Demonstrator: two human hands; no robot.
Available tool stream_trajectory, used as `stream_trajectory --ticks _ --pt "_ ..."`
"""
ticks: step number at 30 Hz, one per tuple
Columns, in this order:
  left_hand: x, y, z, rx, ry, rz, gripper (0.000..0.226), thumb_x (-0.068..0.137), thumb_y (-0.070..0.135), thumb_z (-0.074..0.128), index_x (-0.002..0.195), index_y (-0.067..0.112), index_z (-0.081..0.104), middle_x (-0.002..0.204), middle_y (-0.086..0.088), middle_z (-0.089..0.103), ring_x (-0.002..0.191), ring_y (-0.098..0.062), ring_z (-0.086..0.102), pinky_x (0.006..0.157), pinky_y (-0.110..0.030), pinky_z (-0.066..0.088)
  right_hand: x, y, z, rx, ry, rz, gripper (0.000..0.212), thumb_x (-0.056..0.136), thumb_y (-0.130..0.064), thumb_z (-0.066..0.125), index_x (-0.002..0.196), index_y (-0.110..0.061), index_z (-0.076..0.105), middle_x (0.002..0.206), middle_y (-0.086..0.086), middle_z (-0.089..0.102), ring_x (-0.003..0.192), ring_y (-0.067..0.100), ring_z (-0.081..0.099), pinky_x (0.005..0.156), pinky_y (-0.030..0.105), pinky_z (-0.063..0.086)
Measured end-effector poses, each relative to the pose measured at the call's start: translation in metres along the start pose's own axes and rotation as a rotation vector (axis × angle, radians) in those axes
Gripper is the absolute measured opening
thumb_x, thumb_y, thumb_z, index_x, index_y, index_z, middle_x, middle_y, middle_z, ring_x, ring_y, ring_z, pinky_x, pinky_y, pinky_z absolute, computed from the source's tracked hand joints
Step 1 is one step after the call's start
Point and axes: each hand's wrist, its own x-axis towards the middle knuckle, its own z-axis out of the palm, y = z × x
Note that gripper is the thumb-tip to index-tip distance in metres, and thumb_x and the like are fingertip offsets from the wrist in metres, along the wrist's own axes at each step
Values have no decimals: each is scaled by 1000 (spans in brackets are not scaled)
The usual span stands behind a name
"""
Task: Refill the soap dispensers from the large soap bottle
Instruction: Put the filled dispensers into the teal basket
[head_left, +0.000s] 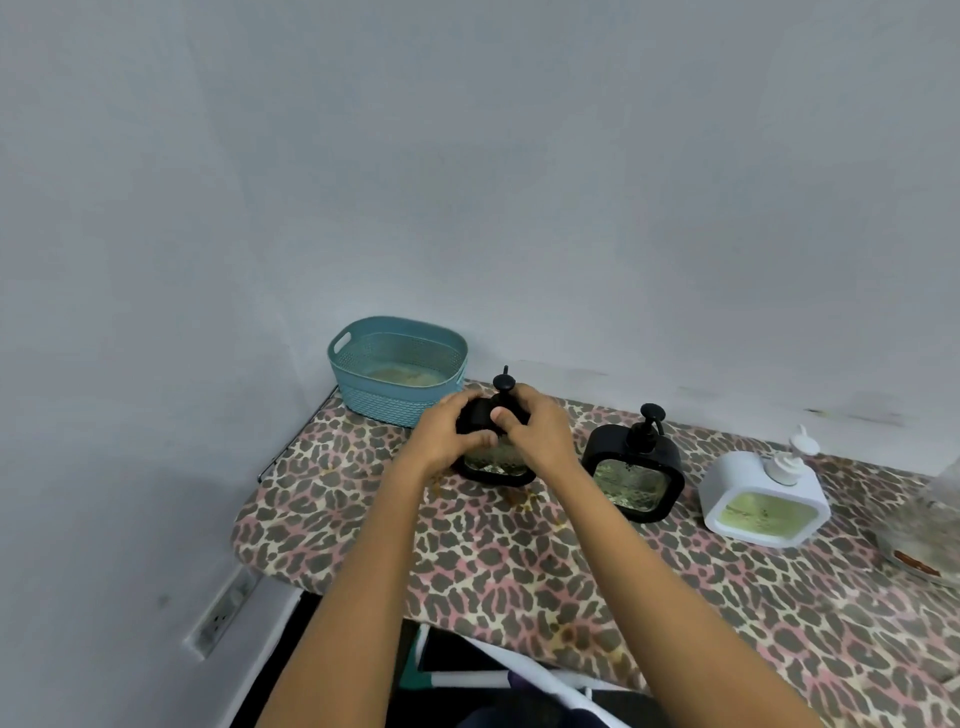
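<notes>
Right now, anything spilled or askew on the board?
Yellow-orange blotches stain the leopard-print fabric cover in front of the square black pump dispenser gripped by left hand and right hand; possibly dripped soap. Nothing else stands out.

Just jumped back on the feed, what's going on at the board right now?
A person has both hands on the leftmost black dispenser: the left hand grips its shoulder and the right hand holds it around the pump neck. Its pump is on. The second black dispenser and the white dispenser stand untouched to its right, pumps on, on the leopard-print board. A teal basket sits behind.
</notes>
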Motion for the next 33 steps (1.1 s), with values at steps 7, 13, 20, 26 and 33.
stream_trajectory --ticks 7,13,20,26,33 --pt "4 12 -5 -17 40 -19 44 73 32 78 108 14 59 99 -2 64 90 -17 61 72 -22 50 -2 -5 -15 121 94 3 43 91 -17 61 133 -12 53 130 3 60 121 17 55 93 21 40" --pt "13 52 -35 -93 431 -59 50 73 40 76 109 11 58 95 7 59 85 -8 54 60 -8 36 -5 -24 -26 256 329 -55 51 92 -23 60 140 -17 44 141 -3 49 109 17 56 93 17 41" --pt "36 73 -109 -3 691 -101 58 69 42 79 107 5 59 104 -8 63 91 -22 61 73 -31 48 -3 -36 -19 219 224 -66 51 91 -25 60 139 -17 44 137 -1 52 100 12 60 96 31 45" --pt "57 31 -128 22 732 -295 62 60 46 82 99 2 60 98 -11 66 86 -28 66 62 -32 50 -1 -27 13 70 29 -66 53 90 -23 60 139 -12 45 140 4 51 126 17 49 101 26 37" --pt "60 -7 -113 51 775 -413 63 67 36 81 108 -1 52 111 -17 58 97 -35 61 76 -41 52 -1 -13 41 2 -68 -57 56 91 -20 61 142 -13 41 140 3 50 66 16 63 67 11 51"
